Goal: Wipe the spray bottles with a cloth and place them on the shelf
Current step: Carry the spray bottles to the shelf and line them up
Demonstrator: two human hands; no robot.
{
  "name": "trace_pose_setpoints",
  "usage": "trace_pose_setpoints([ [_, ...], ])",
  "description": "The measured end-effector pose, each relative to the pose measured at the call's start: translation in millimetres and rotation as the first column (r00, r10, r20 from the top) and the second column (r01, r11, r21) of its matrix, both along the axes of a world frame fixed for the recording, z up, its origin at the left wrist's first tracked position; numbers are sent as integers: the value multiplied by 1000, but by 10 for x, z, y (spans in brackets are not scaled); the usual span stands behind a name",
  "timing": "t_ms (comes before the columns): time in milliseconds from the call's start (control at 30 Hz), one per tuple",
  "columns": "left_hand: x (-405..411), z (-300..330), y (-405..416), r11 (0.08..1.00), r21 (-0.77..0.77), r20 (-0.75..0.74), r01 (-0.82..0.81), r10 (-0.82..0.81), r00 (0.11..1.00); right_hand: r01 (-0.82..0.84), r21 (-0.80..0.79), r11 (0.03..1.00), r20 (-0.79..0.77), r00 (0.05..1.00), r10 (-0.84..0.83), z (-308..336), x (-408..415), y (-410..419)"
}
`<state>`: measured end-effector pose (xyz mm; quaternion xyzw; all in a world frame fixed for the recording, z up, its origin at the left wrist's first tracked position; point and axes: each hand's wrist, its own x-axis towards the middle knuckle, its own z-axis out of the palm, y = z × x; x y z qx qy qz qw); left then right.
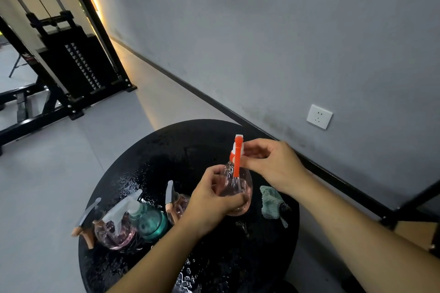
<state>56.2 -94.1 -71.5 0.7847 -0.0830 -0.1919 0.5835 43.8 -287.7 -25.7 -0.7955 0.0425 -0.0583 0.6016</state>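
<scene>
A clear pink spray bottle (240, 185) with an orange trigger is held over the round black table (166, 150). My left hand (212, 200) grips its round body from the left. My right hand (269, 164) pinches the white and orange spray head at the top. A green cloth (271, 200) lies crumpled on the table just right of the bottle, touched by neither hand. Three more spray bottles stand at the table's left: a pink one (114, 231), a teal one (150, 221) and a pink one (177, 204) partly hidden behind my left wrist.
Water drops cover the wet tabletop. A grey wall with a white socket (319, 116) runs behind the table. A black weight machine (71, 64) stands on the floor at the far left. A black frame with a wooden board (414, 231) shows at the right edge.
</scene>
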Motion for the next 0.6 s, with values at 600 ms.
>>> trace_pose_setpoints([
  [600,-194,533,309,953,302,280,-15,-74,957,124,-76,989,75,990,-118,302,-307,-162],
])
